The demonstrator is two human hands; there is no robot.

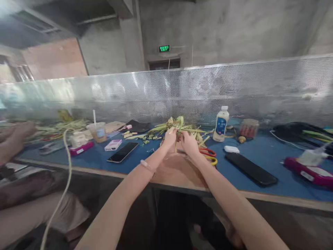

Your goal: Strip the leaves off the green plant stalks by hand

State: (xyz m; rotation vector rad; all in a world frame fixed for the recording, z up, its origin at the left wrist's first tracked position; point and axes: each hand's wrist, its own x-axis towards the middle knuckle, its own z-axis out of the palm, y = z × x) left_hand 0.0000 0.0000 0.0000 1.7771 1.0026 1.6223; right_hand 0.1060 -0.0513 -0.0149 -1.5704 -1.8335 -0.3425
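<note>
Both hands are close together at the far side of a brown board (pixel 177 170), among pale green and yellowish plant stems and leaves (pixel 161 128). My left hand (pixel 170 137), with a pale bracelet (pixel 147 166) on its wrist, is closed on some plant stems. My right hand (pixel 188 142) is also closed on the stems, a short gap from the left. The fingertips partly hide what they grip. Beside my right wrist, red (pixel 208 152) and yellow looped handles (pixel 212 159) stick out, looking like scissors; the rest is hidden.
Right of the hands stand a labelled bottle (pixel 221 125), a white earphone case (pixel 231 149), a black phone (pixel 250 169) and a jar (pixel 249 129). To the left lie another phone (pixel 123 152), a small box (pixel 113 145) and a cup (pixel 97 132). A co-worker's hand (pixel 19 135) shows at far left.
</note>
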